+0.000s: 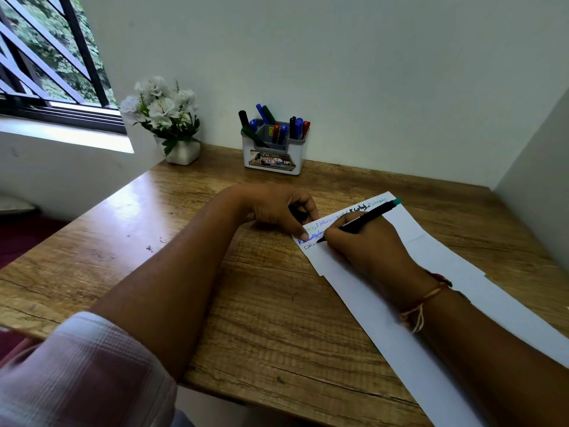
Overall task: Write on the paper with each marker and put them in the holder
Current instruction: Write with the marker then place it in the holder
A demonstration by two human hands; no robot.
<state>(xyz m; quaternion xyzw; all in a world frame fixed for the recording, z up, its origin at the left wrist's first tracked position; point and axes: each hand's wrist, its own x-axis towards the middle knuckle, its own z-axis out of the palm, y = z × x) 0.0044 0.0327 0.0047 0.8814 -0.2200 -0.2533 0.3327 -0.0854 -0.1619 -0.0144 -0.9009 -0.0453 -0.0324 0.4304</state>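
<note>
**Right hand writing near the paper's far end**

The right hand (366, 245) is clamped around a black marker (360, 221), tip down on the paper (431, 303), its teal end tilted up and away. The left hand (277, 208) pins the paper's far corner, fingers curled over something dark. The holder (272, 154) stands at the wall, well apart, with bare counter (184, 241) between.

"42" on holder (272, 155) label
</note>
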